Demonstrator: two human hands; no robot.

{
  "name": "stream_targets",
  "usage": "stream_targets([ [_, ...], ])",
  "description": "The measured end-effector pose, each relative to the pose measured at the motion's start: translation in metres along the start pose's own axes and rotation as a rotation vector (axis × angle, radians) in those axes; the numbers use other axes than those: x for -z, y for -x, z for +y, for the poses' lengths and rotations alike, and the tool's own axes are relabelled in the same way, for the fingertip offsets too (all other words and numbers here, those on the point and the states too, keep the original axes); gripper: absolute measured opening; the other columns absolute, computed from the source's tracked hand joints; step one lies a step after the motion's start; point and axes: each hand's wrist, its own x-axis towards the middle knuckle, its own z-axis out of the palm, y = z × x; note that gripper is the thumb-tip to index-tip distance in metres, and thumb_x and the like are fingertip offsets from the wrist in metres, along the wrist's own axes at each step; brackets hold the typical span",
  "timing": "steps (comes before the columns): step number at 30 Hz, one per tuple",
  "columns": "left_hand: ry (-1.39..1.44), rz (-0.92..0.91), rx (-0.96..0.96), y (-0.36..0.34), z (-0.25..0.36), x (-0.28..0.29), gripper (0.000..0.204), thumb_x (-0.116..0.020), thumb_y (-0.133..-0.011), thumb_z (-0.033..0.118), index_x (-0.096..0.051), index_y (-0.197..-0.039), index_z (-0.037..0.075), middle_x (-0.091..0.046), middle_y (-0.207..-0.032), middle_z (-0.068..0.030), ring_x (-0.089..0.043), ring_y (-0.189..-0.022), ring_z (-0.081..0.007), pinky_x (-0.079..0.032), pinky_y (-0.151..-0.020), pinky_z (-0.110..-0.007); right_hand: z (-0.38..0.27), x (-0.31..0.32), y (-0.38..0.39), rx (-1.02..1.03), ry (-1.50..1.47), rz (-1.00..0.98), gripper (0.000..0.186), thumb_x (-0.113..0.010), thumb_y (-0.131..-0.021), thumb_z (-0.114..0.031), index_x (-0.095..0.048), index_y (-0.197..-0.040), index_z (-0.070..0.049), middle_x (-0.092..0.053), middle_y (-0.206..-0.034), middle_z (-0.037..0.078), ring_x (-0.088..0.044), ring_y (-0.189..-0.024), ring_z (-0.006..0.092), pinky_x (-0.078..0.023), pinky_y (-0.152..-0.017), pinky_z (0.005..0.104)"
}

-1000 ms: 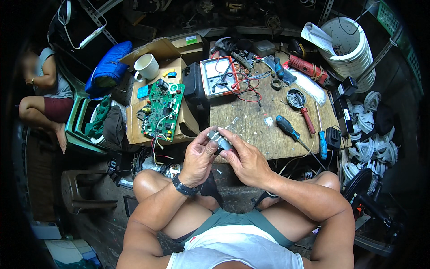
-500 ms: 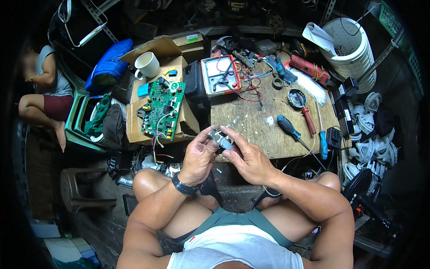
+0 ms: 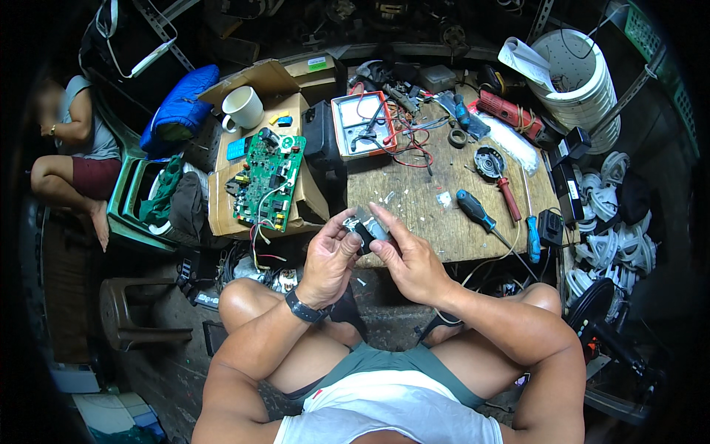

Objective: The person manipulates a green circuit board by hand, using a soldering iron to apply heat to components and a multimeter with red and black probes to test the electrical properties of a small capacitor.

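Both hands meet over the near edge of the wooden workbench (image 3: 399, 196). My left hand (image 3: 327, 259), with a dark watch on its wrist, is closed round a small black and grey part (image 3: 364, 238) whose kind I cannot make out. From the other side my right hand (image 3: 405, 257) grips a pale grey, partly see-through piece (image 3: 378, 230) of it between thumb and fingers. The two pieces touch or lie very close; whether they are joined is unclear. Small white scraps lie on the wood just beyond my fingers.
Rightward on the bench lie a blue-black screwdriver (image 3: 476, 210), a red-handled tool (image 3: 509, 200) and a roll of black tape (image 3: 458, 138). A shallow box with test leads (image 3: 364, 126) stands behind. At left, a green circuit board (image 3: 268, 181) and mug (image 3: 242, 108) rest on cardboard. Someone sits far left.
The part has turned in my fingers, showing more of its black side and the grey piece more upright. My right fingers have shifted slightly; the left hand has barely moved.
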Motion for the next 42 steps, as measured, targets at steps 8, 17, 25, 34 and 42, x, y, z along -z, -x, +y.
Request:
stream_targets([
  [8,-0.004,0.011,-0.057,-0.007,0.011,-0.009,0.056,-0.06,-0.101,0.022,-0.038,-0.149,0.002,-0.058,-0.131,-0.0107,-0.059,-0.117,-0.02,-0.051,-0.097,-0.037,0.023,0.005,0.0,-0.313,-0.524,-0.138,0.046,-0.051,-0.106,-0.027,-0.032,-0.143,-0.006,-0.055,-0.082,0.005,-0.052,-0.065,0.0117,-0.045,-0.057,0.0276],
  [17,0.094,0.038,-0.038,-0.009,0.013,-0.003,0.045,-0.051,-0.103,0.025,-0.043,-0.139,0.001,-0.058,-0.112,-0.0095,-0.057,-0.093,-0.017,-0.049,-0.076,-0.03,0.025,0.005,0.001,-0.548,-0.484,-0.229,0.033,-0.045,-0.107,-0.034,-0.042,-0.127,-0.008,-0.055,-0.087,0.004,-0.054,-0.066,0.009,-0.043,-0.054,0.0218],
  [25,0.316,-0.059,0.112,-0.011,0.019,-0.002,0.042,-0.043,-0.107,0.037,-0.049,-0.129,0.001,-0.053,-0.091,-0.0072,-0.05,-0.072,-0.0158,-0.04,-0.062,-0.029,0.023,0.022,-0.002,-0.436,-0.387,-0.198,0.033,-0.047,-0.107,-0.034,-0.045,-0.126,-0.008,-0.057,-0.089,0.003,-0.053,-0.065,0.0081,-0.042,-0.055,0.0215],
  [34,0.086,-0.177,-0.003,-0.011,0.018,-0.001,0.046,-0.05,-0.104,0.039,-0.046,-0.133,0.003,-0.052,-0.099,-0.0067,-0.05,-0.083,-0.015,-0.043,-0.075,-0.029,0.021,0.033,-0.001,-0.322,-0.129,-0.172,0.037,-0.057,-0.103,-0.025,-0.043,-0.131,-0.006,-0.058,-0.094,0.005,-0.055,-0.076,0.0122,-0.05,-0.069,0.0294],
  [42,-0.476,-0.154,-0.262,-0.01,0.016,-0.008,0.055,-0.069,-0.096,0.03,-0.044,-0.139,0.006,-0.056,-0.12,-0.0071,-0.057,-0.109,-0.019,-0.045,-0.101,-0.034,0.034,0.044,0.003,-0.191,0.233,-0.29,0.041,-0.059,-0.096,-0.026,-0.048,-0.13,-0.005,-0.062,-0.113,0.026,-0.063,-0.104,0.0404,-0.048,-0.09,0.0467],
])
